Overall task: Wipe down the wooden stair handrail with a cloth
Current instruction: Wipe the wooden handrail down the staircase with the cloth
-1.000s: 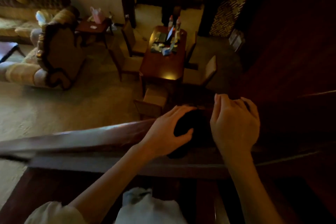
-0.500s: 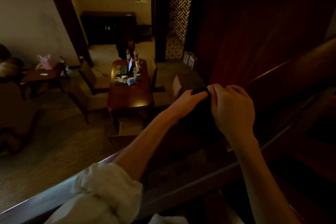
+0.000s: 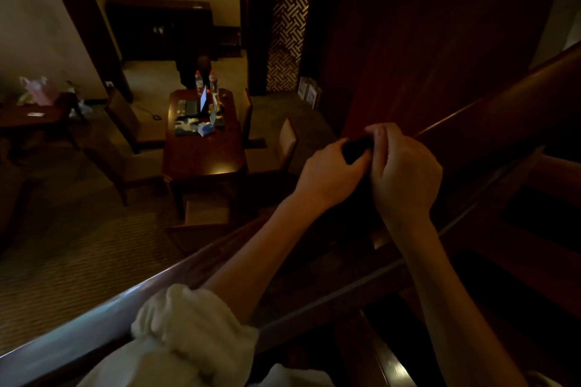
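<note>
As handrail (image 3: 125, 302) runs lower-left to upper-right, left hand (image 3: 330, 176) and right hand (image 3: 405, 173) both pinch dark cloth (image 3: 356, 148) at it, right uphill

Cloth (image 3: 356, 148) between hands, above handrail (image 3: 125, 295)

Two hands (image 3: 330, 174) (image 3: 405, 176), one cloth (image 3: 356, 149), one handrail (image 3: 94, 319), two bottles (image 3: 198, 80) (image 3: 213, 79)

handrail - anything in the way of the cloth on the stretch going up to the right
Nothing visible. The left hand and right hand hold the dark cloth at the handrail, whose upper stretch shows only bare wood.
</note>
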The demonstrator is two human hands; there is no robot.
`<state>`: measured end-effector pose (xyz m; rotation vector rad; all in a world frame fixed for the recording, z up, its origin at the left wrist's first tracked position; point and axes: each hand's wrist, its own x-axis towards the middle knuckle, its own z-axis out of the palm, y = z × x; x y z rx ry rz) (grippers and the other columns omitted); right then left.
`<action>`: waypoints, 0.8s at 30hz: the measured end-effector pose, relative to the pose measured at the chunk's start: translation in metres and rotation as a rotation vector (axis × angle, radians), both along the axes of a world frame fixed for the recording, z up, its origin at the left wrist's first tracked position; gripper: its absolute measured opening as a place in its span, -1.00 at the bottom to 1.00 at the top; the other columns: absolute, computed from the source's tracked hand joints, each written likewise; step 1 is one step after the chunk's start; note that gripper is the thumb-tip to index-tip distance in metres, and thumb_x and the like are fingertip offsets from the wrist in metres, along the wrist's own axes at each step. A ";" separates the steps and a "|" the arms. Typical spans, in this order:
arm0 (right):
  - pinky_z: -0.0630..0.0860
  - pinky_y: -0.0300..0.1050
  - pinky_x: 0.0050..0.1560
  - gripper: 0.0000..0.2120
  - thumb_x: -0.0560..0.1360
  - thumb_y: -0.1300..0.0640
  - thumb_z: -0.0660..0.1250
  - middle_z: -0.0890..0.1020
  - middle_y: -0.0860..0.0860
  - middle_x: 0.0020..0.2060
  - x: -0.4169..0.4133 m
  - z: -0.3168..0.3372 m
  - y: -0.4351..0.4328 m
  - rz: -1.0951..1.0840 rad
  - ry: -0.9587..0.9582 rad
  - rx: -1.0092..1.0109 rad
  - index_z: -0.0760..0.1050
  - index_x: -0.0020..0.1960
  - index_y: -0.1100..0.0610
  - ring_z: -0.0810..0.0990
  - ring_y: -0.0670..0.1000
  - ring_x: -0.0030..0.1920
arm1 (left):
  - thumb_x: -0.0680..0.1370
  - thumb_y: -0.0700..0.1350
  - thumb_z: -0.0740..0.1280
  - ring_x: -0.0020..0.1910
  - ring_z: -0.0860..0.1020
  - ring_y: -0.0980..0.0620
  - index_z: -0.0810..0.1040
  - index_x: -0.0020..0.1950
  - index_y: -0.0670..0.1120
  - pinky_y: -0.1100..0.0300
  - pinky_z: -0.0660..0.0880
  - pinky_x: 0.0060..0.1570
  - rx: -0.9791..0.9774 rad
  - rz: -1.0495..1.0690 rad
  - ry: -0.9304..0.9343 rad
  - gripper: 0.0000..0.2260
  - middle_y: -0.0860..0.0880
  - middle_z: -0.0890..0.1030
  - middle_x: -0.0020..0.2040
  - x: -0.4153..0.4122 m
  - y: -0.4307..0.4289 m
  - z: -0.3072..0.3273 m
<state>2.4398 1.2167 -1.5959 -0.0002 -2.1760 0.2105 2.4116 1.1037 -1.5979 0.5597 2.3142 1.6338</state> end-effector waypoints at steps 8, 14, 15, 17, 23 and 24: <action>0.33 -0.24 0.00 -0.65 0.66 0.04 0.03 0.67 -0.06 -0.18 -0.004 -0.005 0.001 -0.046 0.005 -0.048 0.58 0.07 0.11 0.62 -0.05 -0.18 | 0.49 0.13 0.30 -0.21 0.62 0.02 0.53 -0.08 0.09 -0.07 0.55 -0.08 -0.072 0.127 -0.096 -0.86 0.05 0.62 -0.20 0.023 -0.109 -0.065; 0.32 -0.23 -0.12 -0.67 0.64 0.06 0.07 0.64 -0.02 -0.29 -0.004 -0.003 0.001 -0.083 0.033 -0.014 0.60 -0.02 0.12 0.61 -0.01 -0.27 | 0.48 0.14 0.24 -0.17 0.61 -0.02 0.50 0.11 -0.05 -0.04 0.58 -0.04 -0.081 0.032 0.074 -0.67 -0.05 0.62 -0.12 0.000 -0.008 -0.006; 0.32 -0.23 -0.14 -0.68 0.64 0.07 0.09 0.64 -0.02 -0.30 -0.003 -0.003 0.002 -0.085 0.043 -0.011 0.60 -0.03 0.12 0.61 0.00 -0.28 | 0.42 0.17 0.23 -0.17 0.62 -0.03 0.49 0.12 -0.04 -0.07 0.58 -0.04 -0.055 0.028 0.057 -0.61 -0.06 0.62 -0.12 0.000 -0.003 -0.001; 0.33 -0.22 -0.12 -0.68 0.63 0.07 0.08 0.64 -0.03 -0.29 -0.002 -0.001 0.002 -0.060 0.027 -0.022 0.60 -0.03 0.12 0.60 -0.02 -0.28 | 0.39 0.18 0.24 -0.14 0.63 -0.05 0.49 0.12 -0.01 -0.09 0.58 -0.02 0.009 0.012 0.000 -0.60 -0.08 0.62 -0.09 0.006 -0.017 -0.008; 0.47 -0.11 0.02 -0.67 0.64 0.06 0.05 0.64 -0.05 -0.27 -0.004 -0.004 0.002 -0.046 -0.005 -0.057 0.58 0.02 0.11 0.60 -0.06 -0.24 | 0.47 0.08 0.29 -0.24 0.62 -0.04 0.50 -0.01 0.05 -0.10 0.57 -0.09 0.003 0.095 -0.080 -0.83 -0.01 0.61 -0.22 0.022 -0.095 -0.060; 0.47 -0.11 0.02 -0.68 0.64 0.06 0.06 0.64 -0.05 -0.27 -0.005 -0.004 0.002 -0.047 0.003 -0.057 0.58 0.02 0.11 0.60 -0.06 -0.24 | 0.50 0.07 0.30 -0.24 0.63 -0.02 0.51 0.00 0.05 -0.10 0.56 -0.08 -0.048 0.104 -0.051 -0.85 -0.01 0.62 -0.20 0.019 -0.092 -0.060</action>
